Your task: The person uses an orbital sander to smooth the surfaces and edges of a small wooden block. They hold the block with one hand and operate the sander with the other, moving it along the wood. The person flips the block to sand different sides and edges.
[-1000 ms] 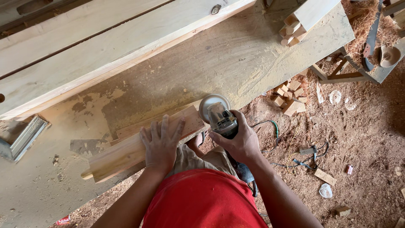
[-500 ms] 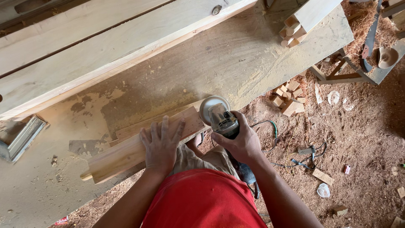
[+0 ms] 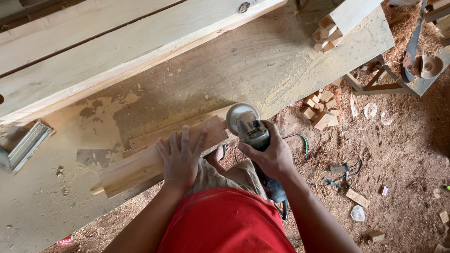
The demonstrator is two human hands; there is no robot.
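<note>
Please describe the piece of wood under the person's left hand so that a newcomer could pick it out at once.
Start at the long dusty workbench and follow its near edge. There the left hand lies flat on a short pale wooden block, with a small round peg at its left end. Unlike the long planks behind, it is short and meets the grey angle grinder held by the right hand.

Red shirt; khaki shorts (arms bare, ungloved).
</note>
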